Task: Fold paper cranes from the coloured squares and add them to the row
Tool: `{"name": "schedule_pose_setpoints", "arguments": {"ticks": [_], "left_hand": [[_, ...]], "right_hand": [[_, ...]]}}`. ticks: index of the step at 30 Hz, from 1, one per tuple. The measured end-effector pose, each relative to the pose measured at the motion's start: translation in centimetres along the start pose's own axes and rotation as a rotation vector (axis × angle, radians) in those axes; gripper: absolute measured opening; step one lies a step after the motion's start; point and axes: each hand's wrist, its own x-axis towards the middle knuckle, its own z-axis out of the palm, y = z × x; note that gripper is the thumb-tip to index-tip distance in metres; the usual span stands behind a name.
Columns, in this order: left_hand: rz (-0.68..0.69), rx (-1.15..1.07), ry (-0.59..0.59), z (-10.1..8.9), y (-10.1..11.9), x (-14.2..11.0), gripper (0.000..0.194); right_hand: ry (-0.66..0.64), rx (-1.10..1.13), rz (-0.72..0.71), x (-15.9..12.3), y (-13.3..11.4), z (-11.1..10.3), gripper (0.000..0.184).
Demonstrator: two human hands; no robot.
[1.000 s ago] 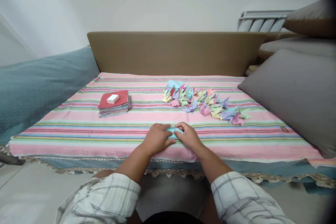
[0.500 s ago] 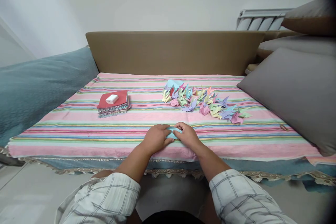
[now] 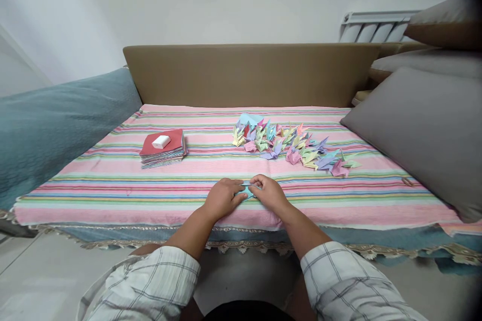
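Note:
A small piece of folded light-blue paper lies on the striped cloth between my hands. My left hand covers its left side, with the thumb on the paper and the fingers along the far edge. Thumb and forefinger of my right hand pinch the paper's right end. Part of the paper is hidden under the fingers. Beyond my hands, a spread of many-coloured folded paper cranes rests on the cloth.
Left of my hands stands a stack of coloured paper with a red sheet on top and a small white box on it. A light-blue sheet lies behind the cranes. Grey cushions and a blue armrest flank the striped cloth.
My left thumb has moved up onto the paper, and the paper's visible outline has altered between my fingers. Both hands otherwise stay in nearly the same place.

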Motion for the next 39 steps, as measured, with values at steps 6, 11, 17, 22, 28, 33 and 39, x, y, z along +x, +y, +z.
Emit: {"name": "schedule_pose_setpoints", "arguments": {"ticks": [6, 11, 17, 22, 28, 33, 39], "left_hand": [[-0.019, -0.002, 0.018, 0.1, 0.0, 0.0, 0.026], [-0.01, -0.016, 0.017, 0.0, 0.1, 0.1, 0.024], [0.002, -0.049, 0.045, 0.6, -0.5, 0.0, 0.024], [-0.052, -0.11, 0.044, 0.5, -0.6, -0.1, 0.023], [-0.097, -0.102, 0.045, 0.4, -0.4, 0.0, 0.02], [-0.114, -0.064, 0.042, 0.4, -0.3, 0.1, 0.019], [-0.13, -0.057, 0.044, 0.5, -0.2, 0.1, 0.017]], "right_hand": [[-0.081, 0.269, 0.047, 0.1, 0.3, -1.1, 0.024], [-0.152, 0.298, -0.092, -0.8, 0.3, -2.7, 0.024], [-0.25, 0.007, -0.292, -1.4, 0.7, -2.8, 0.031], [-0.244, -0.132, -0.346, -0.8, 1.0, -2.2, 0.019], [-0.222, -0.15, -0.303, -0.7, 0.5, -2.5, 0.014], [-0.146, -0.197, -0.31, -0.9, 0.5, -1.9, 0.011], [-0.088, -0.207, -0.308, -0.9, 0.4, -1.7, 0.007]]}}
